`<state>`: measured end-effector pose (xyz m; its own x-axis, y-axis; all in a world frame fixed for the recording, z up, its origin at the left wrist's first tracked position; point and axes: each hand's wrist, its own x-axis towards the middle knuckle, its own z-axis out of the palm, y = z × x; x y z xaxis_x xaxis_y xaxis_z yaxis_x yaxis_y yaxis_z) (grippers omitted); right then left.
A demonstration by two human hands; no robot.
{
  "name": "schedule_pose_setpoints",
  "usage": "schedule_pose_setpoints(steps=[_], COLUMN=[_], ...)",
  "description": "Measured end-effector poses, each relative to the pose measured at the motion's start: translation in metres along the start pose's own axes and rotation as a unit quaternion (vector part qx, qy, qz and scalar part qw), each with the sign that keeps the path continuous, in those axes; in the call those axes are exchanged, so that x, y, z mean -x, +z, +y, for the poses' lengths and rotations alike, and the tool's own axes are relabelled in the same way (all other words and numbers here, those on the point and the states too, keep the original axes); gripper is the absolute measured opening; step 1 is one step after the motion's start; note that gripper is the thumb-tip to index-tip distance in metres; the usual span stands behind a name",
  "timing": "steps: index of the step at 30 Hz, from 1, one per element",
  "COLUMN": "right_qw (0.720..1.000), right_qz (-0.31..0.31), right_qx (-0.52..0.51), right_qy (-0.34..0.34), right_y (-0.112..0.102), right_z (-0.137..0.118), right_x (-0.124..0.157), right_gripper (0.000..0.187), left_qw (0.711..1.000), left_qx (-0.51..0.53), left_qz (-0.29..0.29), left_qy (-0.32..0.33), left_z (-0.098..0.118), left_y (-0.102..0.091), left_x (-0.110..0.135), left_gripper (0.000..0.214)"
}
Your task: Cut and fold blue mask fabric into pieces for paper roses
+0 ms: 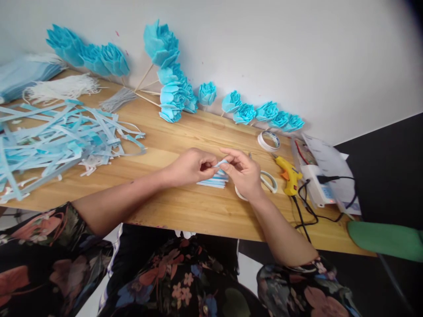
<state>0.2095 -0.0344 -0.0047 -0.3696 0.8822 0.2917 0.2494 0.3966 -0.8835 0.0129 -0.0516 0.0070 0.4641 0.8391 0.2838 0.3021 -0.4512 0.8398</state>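
Note:
My left hand [194, 166] and my right hand [243, 171] meet above the middle of the table, both closed in a pinch. Between their fingertips is a small pale blue strip [220, 163]; its far part is hidden by the fingers. Just below lie several blue and white strips [214, 179] side by side on the wood. Scissors with white handles [269, 181] rest beside and partly beneath my right hand, their blades mostly out of sight.
Loose blue and white strips [66, 141] pile up at left. Blue flowers on sticks [172, 94] lean along the wall. A tape roll [269, 141], a yellow glue gun [289, 174] and a white power strip [317, 187] with black cords sit at right. A green object [385, 237] overlaps the table's right corner.

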Motion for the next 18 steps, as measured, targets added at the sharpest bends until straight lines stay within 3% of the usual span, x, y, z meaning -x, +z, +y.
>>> schedule_pose_setpoints(steps=[5, 11, 18], right_qw=[1.000, 0.999, 1.000], right_qz=[0.023, -0.026, 0.016], right_qx=[0.008, -0.034, 0.022], right_qy=[0.000, -0.016, -0.012], right_y=[-0.0039, -0.0016, -0.0027], right_z=[-0.0031, 0.0002, -0.0021], right_x=[-0.0020, -0.0018, -0.0005], right_gripper=[0.030, 0.046, 0.028], left_qw=[1.000, 1.000, 1.000], left_qx=[-0.008, -0.015, -0.023], left_qz=[0.004, 0.020, 0.013], left_qy=[-0.002, -0.017, 0.008], left_z=[-0.0006, -0.0030, -0.0014], left_y=[-0.0001, 0.0015, 0.0017], left_x=[0.0004, 0.0006, 0.0012], left_gripper=[0.025, 0.023, 0.028])
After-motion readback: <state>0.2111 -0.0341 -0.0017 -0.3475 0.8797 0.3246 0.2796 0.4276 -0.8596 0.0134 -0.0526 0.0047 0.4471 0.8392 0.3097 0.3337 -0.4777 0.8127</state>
